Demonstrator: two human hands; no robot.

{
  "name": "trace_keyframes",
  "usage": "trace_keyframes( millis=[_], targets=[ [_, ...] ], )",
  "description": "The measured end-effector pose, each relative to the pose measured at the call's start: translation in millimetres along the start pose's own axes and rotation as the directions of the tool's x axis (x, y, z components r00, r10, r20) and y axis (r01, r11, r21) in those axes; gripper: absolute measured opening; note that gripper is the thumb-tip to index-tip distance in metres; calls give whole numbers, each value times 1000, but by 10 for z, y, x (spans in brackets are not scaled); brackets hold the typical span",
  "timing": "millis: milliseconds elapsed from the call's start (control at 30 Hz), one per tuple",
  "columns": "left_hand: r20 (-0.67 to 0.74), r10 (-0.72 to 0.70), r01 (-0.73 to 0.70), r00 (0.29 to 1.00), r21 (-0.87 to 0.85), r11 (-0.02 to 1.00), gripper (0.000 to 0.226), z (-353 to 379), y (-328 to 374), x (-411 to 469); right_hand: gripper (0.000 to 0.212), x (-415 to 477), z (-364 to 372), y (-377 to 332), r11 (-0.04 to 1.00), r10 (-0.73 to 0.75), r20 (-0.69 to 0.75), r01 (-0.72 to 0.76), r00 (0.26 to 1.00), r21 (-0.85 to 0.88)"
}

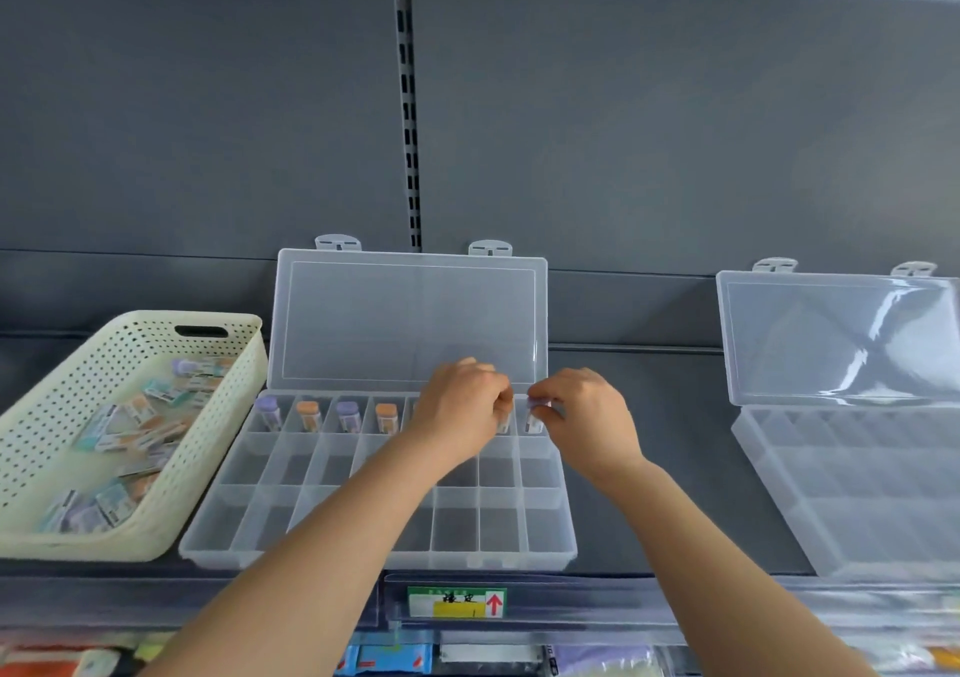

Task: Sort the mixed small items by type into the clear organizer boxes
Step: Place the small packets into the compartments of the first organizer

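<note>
Mixed vials wait in the basket (249, 325), far left. Over the organizer box (498, 525), the left hand (462, 406) curls at the back row, but I can't tell what it holds. The right hand (587, 416) pinches a purple-capped vial (534, 414) over the far-right back compartment. Risk: released tilted, it topples or lands in the neighbouring compartment.

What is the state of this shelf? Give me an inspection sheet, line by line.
Surface: dark shelf, carrying the boxes.
Job's things: middle organizer box open, lid upright; capped vials standing in its back row; right organizer box open, looks unfilled; cream basket holds mixed small items.
Clutter: nothing seen.
Hands: right hand pinches a purple-capped vial over the back row's right end; left hand curled beside it, hold hidden.
Cables: nothing seen.
Surroundings: grey back panel, slotted upright, price tag on shelf edge, packaged goods below.
</note>
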State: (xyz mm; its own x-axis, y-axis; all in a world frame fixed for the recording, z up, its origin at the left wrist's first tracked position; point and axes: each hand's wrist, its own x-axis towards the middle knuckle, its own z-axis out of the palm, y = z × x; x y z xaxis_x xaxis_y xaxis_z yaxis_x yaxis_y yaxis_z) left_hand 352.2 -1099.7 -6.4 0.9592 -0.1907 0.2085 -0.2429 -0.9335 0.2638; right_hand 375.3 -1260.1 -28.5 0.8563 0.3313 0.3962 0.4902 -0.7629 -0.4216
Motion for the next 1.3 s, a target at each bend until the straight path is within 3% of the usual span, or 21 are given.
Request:
trace_keyframes(
  millis=[533,833,1100,1300],
  targets=[
    [25,-40,39,999,41,998,14,140,-61,-12,14,-60,135,129,999,-1,91,5,996,-46],
    [-17,-54,54,998,25,998,27,39,-86,-86,28,-84,84,-2,999,-23,20,24,1000,-34],
    [-91,-148,165,985,208,964,23,-531,-533,-643,30,69,155,-667,983,-163,97,153,982,103],
    [-77,-359,365,930,310,878,25,-1065,-1167,-1372,25,164,474,-1488,933,-330,211,284,920,221]
  ],
)
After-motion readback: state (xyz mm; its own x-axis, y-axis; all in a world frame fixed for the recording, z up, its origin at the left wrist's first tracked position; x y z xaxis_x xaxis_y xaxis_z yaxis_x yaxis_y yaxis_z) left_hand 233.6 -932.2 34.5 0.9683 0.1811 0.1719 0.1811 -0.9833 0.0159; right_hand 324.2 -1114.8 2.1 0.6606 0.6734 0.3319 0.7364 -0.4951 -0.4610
